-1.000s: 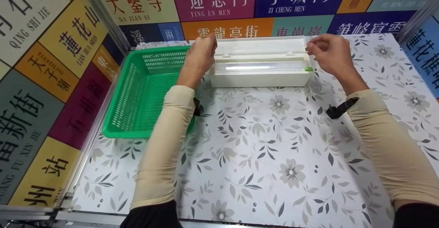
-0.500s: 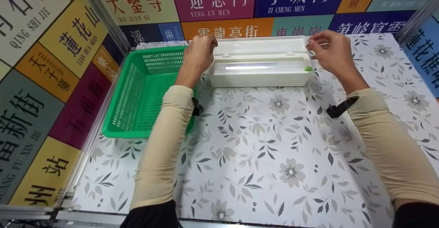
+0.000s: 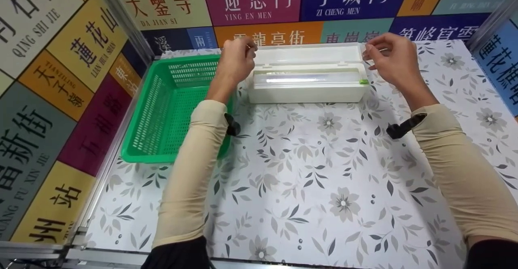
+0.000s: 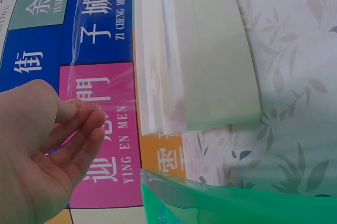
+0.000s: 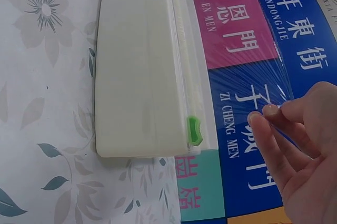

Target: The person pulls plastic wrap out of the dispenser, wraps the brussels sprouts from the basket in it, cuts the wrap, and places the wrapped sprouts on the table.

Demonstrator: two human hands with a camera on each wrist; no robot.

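A long white box sits near the back of the desk, its lid raised along the rear side. A shiny transparent strip runs lengthwise across the front of the opening, and a small green slider sits at the strip's right end.

Both hands are up at the two ends of the box, a little above it. The left hand is off the left end, with its grip together: thumb and fingertips pinch clear film. The right hand is off the other end, and its grip is likewise clamped on the film, thumb meeting fingertip. The sheet (so thin that the head view barely shows it) is plain in the wrist views: its edge leads away from the fingers of each hand, fine creases fan out from the right fingertips towards the box, and the lettering of the wall behind reads through it.

To the left of the box, near it, stands a green plastic basket with slotted sides; the left sleeve passes over its right side in the head view. The right sleeve is beige too, and each wrist carries a black band. The desk covering is white with grey flowers and leaves. Behind rises a wall of coloured panels bearing Chinese characters.
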